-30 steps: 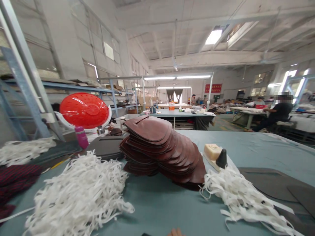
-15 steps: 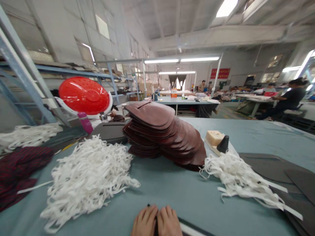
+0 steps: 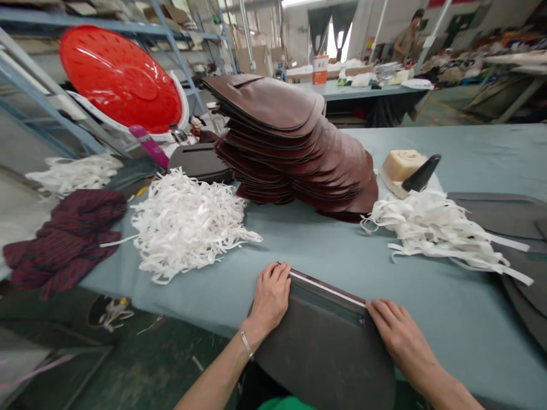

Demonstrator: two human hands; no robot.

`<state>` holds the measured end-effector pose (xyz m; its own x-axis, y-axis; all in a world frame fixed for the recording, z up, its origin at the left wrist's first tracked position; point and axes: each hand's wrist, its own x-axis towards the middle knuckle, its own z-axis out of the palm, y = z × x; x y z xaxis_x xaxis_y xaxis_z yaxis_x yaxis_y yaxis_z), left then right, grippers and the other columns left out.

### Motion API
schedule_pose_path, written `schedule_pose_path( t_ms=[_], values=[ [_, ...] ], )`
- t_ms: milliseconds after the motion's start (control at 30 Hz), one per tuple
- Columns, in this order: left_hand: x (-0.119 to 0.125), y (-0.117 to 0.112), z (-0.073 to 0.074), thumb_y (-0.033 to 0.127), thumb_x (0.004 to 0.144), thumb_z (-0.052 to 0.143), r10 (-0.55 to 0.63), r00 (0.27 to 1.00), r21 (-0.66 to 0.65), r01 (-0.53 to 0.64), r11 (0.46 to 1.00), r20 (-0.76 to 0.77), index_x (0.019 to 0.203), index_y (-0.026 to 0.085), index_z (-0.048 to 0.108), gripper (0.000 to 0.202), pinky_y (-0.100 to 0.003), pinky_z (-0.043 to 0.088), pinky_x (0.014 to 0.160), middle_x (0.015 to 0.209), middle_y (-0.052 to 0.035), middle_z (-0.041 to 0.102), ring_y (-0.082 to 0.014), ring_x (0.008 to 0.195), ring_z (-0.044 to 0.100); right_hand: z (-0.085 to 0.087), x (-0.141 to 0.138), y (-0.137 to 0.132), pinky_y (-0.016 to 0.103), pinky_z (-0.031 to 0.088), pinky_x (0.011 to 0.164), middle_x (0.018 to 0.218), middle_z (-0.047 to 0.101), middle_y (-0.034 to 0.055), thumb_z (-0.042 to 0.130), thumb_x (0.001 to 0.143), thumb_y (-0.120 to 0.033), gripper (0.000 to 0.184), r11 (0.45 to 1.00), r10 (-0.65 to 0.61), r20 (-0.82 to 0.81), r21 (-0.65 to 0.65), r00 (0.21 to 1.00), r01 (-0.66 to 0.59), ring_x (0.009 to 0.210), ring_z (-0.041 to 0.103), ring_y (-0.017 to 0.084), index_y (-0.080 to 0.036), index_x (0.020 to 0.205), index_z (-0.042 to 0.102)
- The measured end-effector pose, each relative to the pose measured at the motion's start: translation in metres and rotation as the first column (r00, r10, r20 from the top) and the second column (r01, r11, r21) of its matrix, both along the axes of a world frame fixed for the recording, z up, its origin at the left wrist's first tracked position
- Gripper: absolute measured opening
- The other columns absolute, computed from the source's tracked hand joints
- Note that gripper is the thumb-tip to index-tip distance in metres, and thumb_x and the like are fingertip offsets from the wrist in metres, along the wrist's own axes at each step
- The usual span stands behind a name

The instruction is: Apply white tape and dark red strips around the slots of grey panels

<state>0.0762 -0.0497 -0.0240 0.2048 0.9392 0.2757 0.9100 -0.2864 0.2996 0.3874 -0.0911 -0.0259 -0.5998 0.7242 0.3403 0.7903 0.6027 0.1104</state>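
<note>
A dark grey panel [image 3: 325, 353] lies face down at the table's front edge, with a slot near its far side. Along that slot runs a narrow white strip [image 3: 329, 289], bordered by brown material. My left hand [image 3: 271, 296] is closed over the panel's upper left corner, at the strip's left end; its thumb is mostly hidden. At the strip's right end, the fingers of my right hand [image 3: 395, 324] are pressed together on it. Behind them stands a leaning stack of brown leather-like panels [image 3: 294, 148].
White strips lie in a tangled pile [image 3: 188, 228] on the left and a looser bunch [image 3: 440, 228] on the right. Beyond that bunch are a yellowish block [image 3: 404, 165] and a black cone-shaped piece [image 3: 422, 173]. Dark panels [image 3: 504, 219] lie far right; a striped cloth [image 3: 68, 239] is left.
My view has tipped downward, showing more of the panel. The hands were side by side; now my right hand is farther right along the strip, apart from my left.
</note>
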Motion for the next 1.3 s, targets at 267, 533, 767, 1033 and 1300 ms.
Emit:
schedule_pose_path(
  t_ms=[267,533,767,1033,1300],
  values=[
    [-0.002,0.0,-0.001,0.01,0.091,0.034,-0.193,0.981,-0.031,0.192,0.981,-0.032,0.13,0.021,0.046,0.041,-0.042,0.034,0.105,0.131,-0.0072,0.052,-0.0196,0.125,0.042,0.011,-0.071,0.038,0.033,0.039,0.075,0.094,0.058,0.0105,0.041,0.08,0.001,0.033,0.984,-0.121,-0.132,-0.147,0.984,0.102,0.088,0.047,0.022,-0.011,0.105,0.06],
    [0.0,0.0,-0.004,0.013,0.091,0.037,-0.164,0.985,0.001,0.165,0.986,-0.06,0.126,0.02,0.049,0.037,-0.042,0.033,0.106,0.127,-0.0073,0.056,-0.0192,0.121,0.047,-0.003,-0.163,0.052,0.038,0.042,0.075,0.09,0.057,0.0118,0.042,0.083,-0.004,0.027,0.994,-0.05,-0.037,-0.094,0.998,0.047,0.084,0.048,0.024,-0.01,0.101,0.061],
    [0.005,0.001,0.002,0.016,0.093,0.036,-0.136,0.99,0.014,0.136,0.991,-0.037,0.124,0.022,0.052,0.036,-0.043,0.033,0.106,0.124,-0.0077,0.058,-0.0201,0.119,0.05,-0.002,-0.105,0.027,0.039,0.043,0.083,0.099,0.058,0.0157,0.045,0.08,-0.002,0.032,0.997,-0.074,0.038,-0.033,0.997,0.075,0.092,0.05,0.025,-0.004,0.108,0.06],
    [0.01,-0.007,0.009,0.017,0.093,0.036,-0.095,0.995,0.006,0.095,0.995,-0.03,0.125,0.021,0.051,0.036,-0.045,0.033,0.105,0.123,-0.0074,0.058,-0.0208,0.119,0.049,-0.012,-0.039,0.003,0.042,0.044,0.084,0.1,0.06,0.0163,0.042,0.086,-0.007,0.026,0.994,-0.059,0.016,0.095,0.998,0.057,0.096,0.052,0.027,-0.006,0.103,0.061],
    [0.001,0.001,0.01,0.02,0.095,0.031,0.046,0.935,0.021,-0.057,0.998,0.351,0.112,0.02,0.057,0.031,-0.041,0.04,0.1,0.111,-0.008,0.062,-0.0181,0.108,0.054,0.001,-0.025,0.068,0.04,0.038,0.077,0.077,0.057,0.0085,0.042,0.091,-0.031,0.027,0.998,-0.032,-0.041,0.044,0.999,0.034,0.082,0.05,0.024,-0.02,0.071,0.057]
  ],
)
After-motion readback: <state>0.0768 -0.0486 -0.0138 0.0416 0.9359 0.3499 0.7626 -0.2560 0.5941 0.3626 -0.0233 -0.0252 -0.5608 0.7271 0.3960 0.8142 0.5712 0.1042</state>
